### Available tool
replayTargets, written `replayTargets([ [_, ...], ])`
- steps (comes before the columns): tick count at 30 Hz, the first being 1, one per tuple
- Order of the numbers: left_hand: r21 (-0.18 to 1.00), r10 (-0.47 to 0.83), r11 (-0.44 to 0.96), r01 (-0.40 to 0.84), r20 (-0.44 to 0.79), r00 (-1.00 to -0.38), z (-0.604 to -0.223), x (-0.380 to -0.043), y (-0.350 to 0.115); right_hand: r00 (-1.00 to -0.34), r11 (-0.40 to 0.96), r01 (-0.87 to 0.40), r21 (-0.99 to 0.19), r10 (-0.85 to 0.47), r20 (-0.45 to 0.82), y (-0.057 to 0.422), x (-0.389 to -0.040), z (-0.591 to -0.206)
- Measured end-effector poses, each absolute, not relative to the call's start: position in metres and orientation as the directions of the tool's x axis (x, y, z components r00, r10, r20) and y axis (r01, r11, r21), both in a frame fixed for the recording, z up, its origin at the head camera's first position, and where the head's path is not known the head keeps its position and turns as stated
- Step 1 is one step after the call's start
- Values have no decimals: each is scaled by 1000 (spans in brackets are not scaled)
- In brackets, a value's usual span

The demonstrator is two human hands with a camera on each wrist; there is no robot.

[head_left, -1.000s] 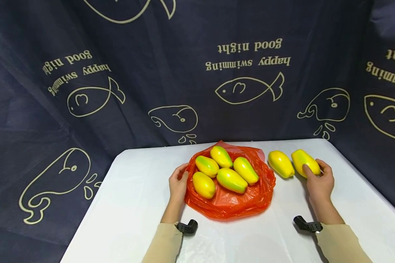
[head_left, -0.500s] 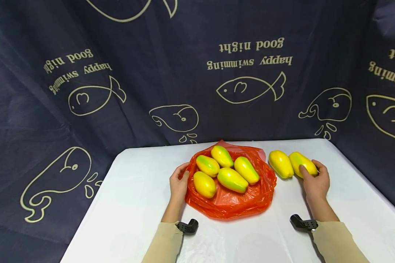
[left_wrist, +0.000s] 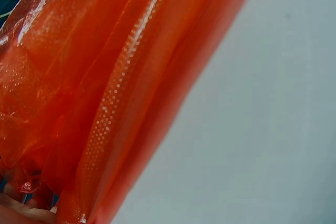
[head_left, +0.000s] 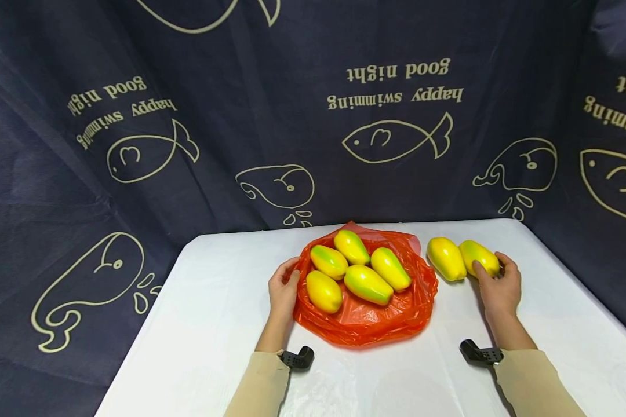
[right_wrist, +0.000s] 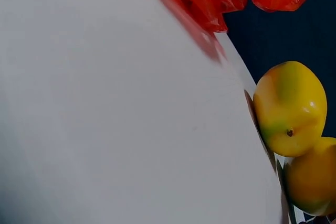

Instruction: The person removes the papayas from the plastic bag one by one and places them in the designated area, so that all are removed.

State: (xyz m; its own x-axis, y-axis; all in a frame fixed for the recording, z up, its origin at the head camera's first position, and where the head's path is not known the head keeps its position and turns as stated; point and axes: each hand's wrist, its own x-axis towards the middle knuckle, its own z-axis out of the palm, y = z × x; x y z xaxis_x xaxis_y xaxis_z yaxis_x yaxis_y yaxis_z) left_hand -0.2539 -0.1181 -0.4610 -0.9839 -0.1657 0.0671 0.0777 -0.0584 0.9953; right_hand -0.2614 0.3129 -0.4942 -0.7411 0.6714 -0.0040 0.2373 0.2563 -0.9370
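Note:
A red plastic bag (head_left: pixel 365 336) lies spread wide on the table, its rim folded down around several yellow-green papayas (head_left: pixel 367 285). At its left rim, my left hand (head_left: pixel 283 292) pinches the plastic between thumb and fingers; in the left wrist view the fingertips (left_wrist: pixel 34 211) show at the lower left against the red film. Right of the bag, my right hand (head_left: pixel 502 292) holds a papaya (head_left: pixel 478 259) with the thumb on its near side. That fruit touches another papaya (head_left: pixel 446 259) on its left. Both papayas also appear at the right of the right wrist view.
The white table (head_left: pixel 208 313) ends at a dark blue curtain (head_left: pixel 313 87) with fish and whale drawings, which stands behind it and along both sides. A black wrist camera (head_left: pixel 298 359) sits on the left wrist, another on the right.
My right hand has moved left with its papaya, closing the gap to the neighbouring papaya. The left hand and the bag have stayed in place.

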Motion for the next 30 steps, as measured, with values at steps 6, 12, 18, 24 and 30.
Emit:
replayTargets([
  [6, 995, -167, -63, 81, 70, -983, -459, -254, -118, -751, 286, 242, -927, 661, 8, 314, -262, -495],
  [12, 994, -167, -57, 89, 78, -983, -459, -253, -117, -767, 316, 242, -917, 642, 19, 313, -259, -494],
  [18, 996, -167, -61, 71, 60, -984, -473, -262, -120, -769, 359, 244, -901, 637, 46, 313, -256, -494],
  [24, 994, -187, -73, 83, 68, -980, -490, -273, -120, -747, 385, 211, -898, 656, 106, 310, -253, -492],
  [30, 987, -228, -69, 143, 123, -966, -494, -276, -117, -734, 398, 172, -901, 661, 152, 307, -250, -487],
])
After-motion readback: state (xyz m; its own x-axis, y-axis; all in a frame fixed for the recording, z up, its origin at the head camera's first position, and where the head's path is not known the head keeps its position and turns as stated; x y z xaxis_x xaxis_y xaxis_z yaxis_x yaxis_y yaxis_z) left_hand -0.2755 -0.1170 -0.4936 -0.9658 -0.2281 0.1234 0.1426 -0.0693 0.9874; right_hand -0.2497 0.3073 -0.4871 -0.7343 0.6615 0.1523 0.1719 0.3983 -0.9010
